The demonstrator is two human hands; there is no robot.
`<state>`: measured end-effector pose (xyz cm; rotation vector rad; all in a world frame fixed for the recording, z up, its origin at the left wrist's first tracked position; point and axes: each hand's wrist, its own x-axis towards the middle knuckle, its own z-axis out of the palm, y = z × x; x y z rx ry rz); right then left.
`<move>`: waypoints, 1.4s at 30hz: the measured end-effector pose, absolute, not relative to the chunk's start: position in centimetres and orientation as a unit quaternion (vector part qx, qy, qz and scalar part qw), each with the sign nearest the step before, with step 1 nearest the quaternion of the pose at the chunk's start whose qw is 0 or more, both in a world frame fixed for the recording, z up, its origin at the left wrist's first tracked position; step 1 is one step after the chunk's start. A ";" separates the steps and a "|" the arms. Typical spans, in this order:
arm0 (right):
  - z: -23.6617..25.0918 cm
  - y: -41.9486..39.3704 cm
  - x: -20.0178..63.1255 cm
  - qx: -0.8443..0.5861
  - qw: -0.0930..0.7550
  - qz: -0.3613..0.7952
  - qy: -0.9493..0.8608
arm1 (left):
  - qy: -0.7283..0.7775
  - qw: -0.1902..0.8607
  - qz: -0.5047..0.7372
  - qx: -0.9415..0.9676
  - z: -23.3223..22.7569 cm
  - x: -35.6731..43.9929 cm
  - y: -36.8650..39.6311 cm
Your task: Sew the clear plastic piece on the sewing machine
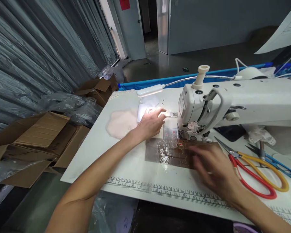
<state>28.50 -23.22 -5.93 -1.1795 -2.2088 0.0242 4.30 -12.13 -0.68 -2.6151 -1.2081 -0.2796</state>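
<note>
My left hand (153,122) is over the white sewing table, left of the needle area, with its fingers apart and nothing visible in them. Just behind it lies a small stack of white fabric pieces (142,111), brightly lit by the lamp. My right hand (215,165) is smeared by motion above the right end of a shiny brown tape-covered plate (169,153), so its fingers cannot be read. Between and behind both hands stands the head of a white sewing machine (191,103), its presser foot (184,135) near the brown plate's back edge.
Scissors with red and yellow handles (252,171) lie right of my right hand, with blue-handled snips (278,161) beyond. A slim lamp (150,91) hangs over the table. Pale pinkish fabric (122,123) lies left. A printed ruler (160,191) runs along the front edge. Cardboard boxes (38,136) stand left.
</note>
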 end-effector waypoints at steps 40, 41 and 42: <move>-7.2 -21.2 24.8 -0.562 0.099 -0.097 -0.815 | -0.330 0.023 -0.231 -0.915 -6.9 6.9 -13.0; -7.3 -21.3 24.9 -0.563 0.106 -0.094 -0.814 | -0.313 0.034 -0.242 -0.918 -7.0 6.9 -13.0; -7.3 -21.4 25.0 -0.564 0.113 -0.091 -0.813 | -0.293 0.042 -0.249 -0.922 -7.1 6.9 -13.1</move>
